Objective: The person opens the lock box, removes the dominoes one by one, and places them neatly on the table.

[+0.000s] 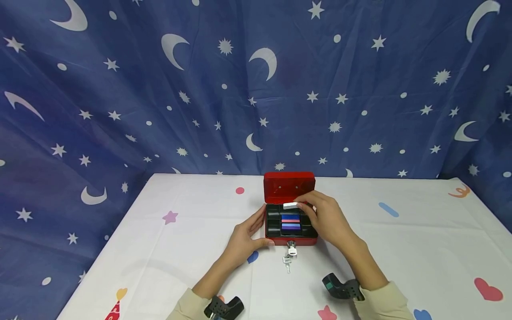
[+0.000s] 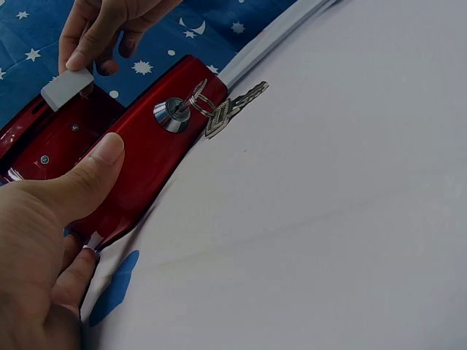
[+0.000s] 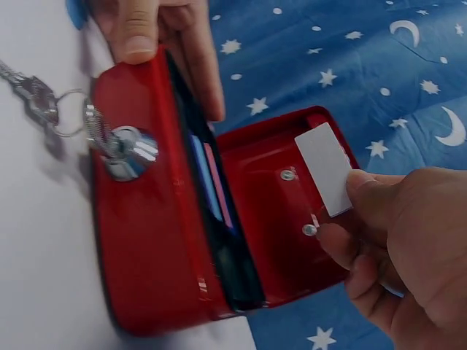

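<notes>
A small red cash box (image 1: 280, 241) stands on the table with its lid (image 1: 280, 186) raised at the back. My left hand (image 1: 243, 242) holds its left side, the thumb on the front face near the corner and the fingers along the side. Between thumb and fingers, my right hand (image 1: 329, 218) pinches a small white rectangular piece (image 3: 325, 169) above the back of the black tray (image 1: 273, 224). Blue, pink and purple strips (image 1: 290, 226) lie in the tray's middle compartments. Keys (image 2: 221, 117) on a ring hang from the front lock (image 2: 172, 114).
A white cloth (image 1: 192, 258) printed with colored shapes covers the table. Behind it hangs a dark blue curtain (image 1: 296, 133) with stars and moons. Each wrist carries a black camera, one on the left (image 1: 225, 308) and one on the right (image 1: 340, 288).
</notes>
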`<state>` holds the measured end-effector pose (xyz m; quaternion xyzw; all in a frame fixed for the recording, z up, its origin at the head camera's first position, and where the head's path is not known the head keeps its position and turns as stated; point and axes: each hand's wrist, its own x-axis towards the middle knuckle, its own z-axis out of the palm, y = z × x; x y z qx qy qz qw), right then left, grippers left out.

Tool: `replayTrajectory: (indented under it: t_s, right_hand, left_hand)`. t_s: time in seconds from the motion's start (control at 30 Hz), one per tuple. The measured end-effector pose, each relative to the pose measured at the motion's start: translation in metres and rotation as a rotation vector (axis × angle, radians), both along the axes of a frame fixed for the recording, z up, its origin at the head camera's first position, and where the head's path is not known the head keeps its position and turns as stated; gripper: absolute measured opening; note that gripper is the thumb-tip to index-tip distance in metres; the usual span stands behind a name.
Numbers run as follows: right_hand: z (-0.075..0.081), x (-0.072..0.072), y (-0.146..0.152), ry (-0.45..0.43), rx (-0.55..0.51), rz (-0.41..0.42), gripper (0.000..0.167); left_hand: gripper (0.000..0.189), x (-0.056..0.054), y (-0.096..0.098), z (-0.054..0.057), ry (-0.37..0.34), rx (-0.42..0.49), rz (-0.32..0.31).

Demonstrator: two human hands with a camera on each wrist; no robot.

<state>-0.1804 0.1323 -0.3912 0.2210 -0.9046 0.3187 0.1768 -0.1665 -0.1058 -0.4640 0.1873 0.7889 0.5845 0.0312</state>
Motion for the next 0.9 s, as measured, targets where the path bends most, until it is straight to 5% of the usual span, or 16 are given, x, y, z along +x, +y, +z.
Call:
replayTrajectory:
  t_s: [0.57,0.9]
  right_hand:
    - [0.014,-0.004,0.030,0.139,-0.066,-0.052,0.016]
    - [0.014,-0.007,0.050,0.117,-0.142,-0.122,0.026]
  left_hand:
    - [0.094,0.001,0.000,0.000,-0.009,-0.005,0.013]
    - [0.095,0.001,0.000,0.000,-0.018,-0.015,0.018]
